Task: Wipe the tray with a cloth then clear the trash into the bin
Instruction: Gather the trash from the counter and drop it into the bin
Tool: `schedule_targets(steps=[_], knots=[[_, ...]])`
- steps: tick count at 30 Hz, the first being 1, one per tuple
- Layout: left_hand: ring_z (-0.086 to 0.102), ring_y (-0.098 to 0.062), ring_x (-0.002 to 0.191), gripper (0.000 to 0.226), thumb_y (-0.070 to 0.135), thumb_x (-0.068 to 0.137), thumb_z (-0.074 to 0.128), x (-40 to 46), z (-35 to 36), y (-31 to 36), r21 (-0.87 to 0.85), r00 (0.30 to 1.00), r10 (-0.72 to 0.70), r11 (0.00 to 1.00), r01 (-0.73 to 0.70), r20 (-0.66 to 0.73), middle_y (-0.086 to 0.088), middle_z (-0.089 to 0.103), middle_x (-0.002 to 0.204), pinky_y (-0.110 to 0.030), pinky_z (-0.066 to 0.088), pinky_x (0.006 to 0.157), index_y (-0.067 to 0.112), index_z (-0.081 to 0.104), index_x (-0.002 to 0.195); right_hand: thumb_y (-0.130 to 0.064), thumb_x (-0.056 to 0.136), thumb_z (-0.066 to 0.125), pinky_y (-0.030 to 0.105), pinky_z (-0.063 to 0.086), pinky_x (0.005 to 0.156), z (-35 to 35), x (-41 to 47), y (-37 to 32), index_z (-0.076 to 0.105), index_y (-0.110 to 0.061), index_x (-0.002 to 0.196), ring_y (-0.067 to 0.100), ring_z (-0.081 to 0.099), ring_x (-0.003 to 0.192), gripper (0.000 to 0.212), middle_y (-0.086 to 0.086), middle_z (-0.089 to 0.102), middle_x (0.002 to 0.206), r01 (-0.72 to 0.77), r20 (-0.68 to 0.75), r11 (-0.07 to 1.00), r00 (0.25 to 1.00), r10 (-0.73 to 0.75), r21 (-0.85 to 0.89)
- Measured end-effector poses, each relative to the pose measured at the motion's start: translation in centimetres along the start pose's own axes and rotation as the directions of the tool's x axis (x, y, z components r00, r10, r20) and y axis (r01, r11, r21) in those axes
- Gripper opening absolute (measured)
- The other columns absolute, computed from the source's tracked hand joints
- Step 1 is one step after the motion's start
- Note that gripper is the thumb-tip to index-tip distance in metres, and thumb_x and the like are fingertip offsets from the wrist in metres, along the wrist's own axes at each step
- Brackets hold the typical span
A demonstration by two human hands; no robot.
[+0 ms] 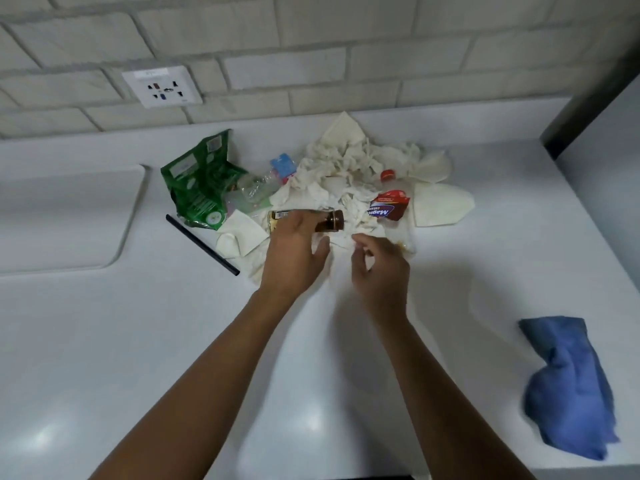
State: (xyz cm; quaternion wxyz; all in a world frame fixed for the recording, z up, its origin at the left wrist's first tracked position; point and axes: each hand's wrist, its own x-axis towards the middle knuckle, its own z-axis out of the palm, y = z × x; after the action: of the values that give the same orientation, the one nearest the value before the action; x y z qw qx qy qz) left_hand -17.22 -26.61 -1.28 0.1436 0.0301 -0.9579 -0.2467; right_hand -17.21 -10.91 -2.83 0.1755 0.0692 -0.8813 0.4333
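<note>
A heap of trash lies at the back middle of the white counter: crumpled white tissues [349, 168], a green foil bag [199, 181], a clear plastic bottle [258, 187], a red cap [388, 175] and a red and blue wrapper [388, 208]. My left hand [294, 252] grips a small brown bottle [329, 220] lying on its side at the heap's front. My right hand [379, 268] hovers beside it with curled fingers over the tissues; whether it pinches one is blurred. A blue cloth [571, 386] lies bunched at the right front.
A black straw [201, 244] lies left of the heap. A shallow sink basin [69, 216] is sunk into the counter at the left. A wall socket [162, 86] sits on the tiled wall behind. A dark edge [588, 98] rises at the far right.
</note>
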Motion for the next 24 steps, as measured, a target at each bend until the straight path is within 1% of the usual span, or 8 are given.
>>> schedule_targets(steps=[3,5,9,11,13,17,21,24], knots=[[0.049,-0.033,0.122,0.058,0.029,0.083,0.068,3.1,0.2,0.0,0.255,0.994,-0.01,0.967,-0.018,0.111,-0.009,0.052,0.136,-0.044,0.039,0.102,0.021,0.053,0.138,-0.024,0.085,0.058,0.026,0.04,0.084,-1.8,2.5,1.9,0.067,-0.021,0.117,0.024,0.059,0.1,0.033,0.0,0.068,0.112,-0.105,-0.083,0.977,0.992,0.091,-0.186],[0.046,-0.033,0.127,0.059,0.036,0.084,0.066,4.6,0.2,-0.5,0.37,0.979,-0.032,0.928,-0.045,0.2,-0.008,0.05,0.14,-0.047,0.037,0.103,0.023,0.05,0.139,-0.033,0.081,0.063,0.032,0.038,0.089,-2.3,3.7,2.9,0.061,-0.02,0.125,0.028,0.054,0.106,0.046,0.005,0.063,0.119,-0.183,-0.075,0.945,0.983,0.169,-0.271],[0.054,-0.03,0.114,0.053,0.047,0.084,0.063,5.8,0.2,-1.5,0.497,0.941,-0.087,0.863,-0.093,0.326,-0.005,0.06,0.125,-0.048,0.038,0.099,0.025,0.054,0.132,-0.043,0.081,0.069,0.041,0.04,0.099,-1.8,4.7,3.8,0.042,-0.014,0.139,0.034,0.05,0.113,0.071,0.016,0.056,0.123,-0.296,0.113,0.919,0.936,0.333,-0.26],[0.058,-0.028,0.106,0.049,0.053,0.083,0.064,5.9,0.0,-1.9,0.522,0.943,-0.062,0.844,-0.126,0.327,-0.001,0.063,0.115,-0.046,0.038,0.095,0.028,0.058,0.125,-0.042,0.082,0.07,0.042,0.041,0.099,-1.3,5.0,4.3,0.037,-0.013,0.142,0.037,0.052,0.113,0.074,0.018,0.059,0.12,-0.333,0.179,0.914,0.909,0.376,-0.232],[0.061,-0.026,0.097,0.044,0.057,0.082,0.065,5.7,-0.4,-2.0,0.535,0.955,-0.024,0.833,-0.145,0.297,0.002,0.065,0.106,-0.043,0.038,0.09,0.031,0.062,0.117,-0.04,0.084,0.069,0.043,0.044,0.098,-1.3,5.1,4.6,0.037,-0.01,0.141,0.038,0.054,0.112,0.072,0.02,0.061,0.119,-0.352,0.175,0.906,0.902,0.396,-0.235],[0.065,-0.024,0.086,0.035,0.056,0.084,0.066,4.8,-1.5,-2.2,0.402,0.984,0.038,0.91,-0.105,0.172,0.006,0.067,0.102,-0.04,0.041,0.085,0.028,0.063,0.105,-0.039,0.088,0.064,0.043,0.046,0.093,-1.9,4.4,4.7,0.038,-0.004,0.141,0.039,0.056,0.11,0.067,0.022,0.062,0.116,-0.383,0.099,0.898,0.907,0.41,-0.217],[0.066,-0.025,0.084,0.037,0.048,0.085,0.069,4.3,-3.4,-2.0,0.239,0.998,0.063,0.969,-0.067,0.023,0.0,0.07,0.102,-0.04,0.05,0.081,0.023,0.062,0.111,-0.038,0.09,0.061,0.041,0.047,0.092,-3.6,2.9,3.9,0.038,-0.006,0.142,0.037,0.057,0.11,0.065,0.02,0.062,0.116,-0.402,-0.025,0.902,0.915,0.404,-0.156],[0.065,-0.024,0.08,0.043,0.047,0.085,0.069,3.8,-5.5,-1.4,0.035,0.995,0.007,0.999,-0.004,-0.103,-0.005,0.072,0.097,-0.032,0.049,0.071,0.019,0.063,0.116,-0.039,0.089,0.063,0.039,0.05,0.096,-5.2,1.7,2.4,0.037,-0.013,0.144,0.03,0.058,0.113,0.066,0.012,0.061,0.123,-0.413,-0.094,0.908,0.909,0.406,-0.071]])
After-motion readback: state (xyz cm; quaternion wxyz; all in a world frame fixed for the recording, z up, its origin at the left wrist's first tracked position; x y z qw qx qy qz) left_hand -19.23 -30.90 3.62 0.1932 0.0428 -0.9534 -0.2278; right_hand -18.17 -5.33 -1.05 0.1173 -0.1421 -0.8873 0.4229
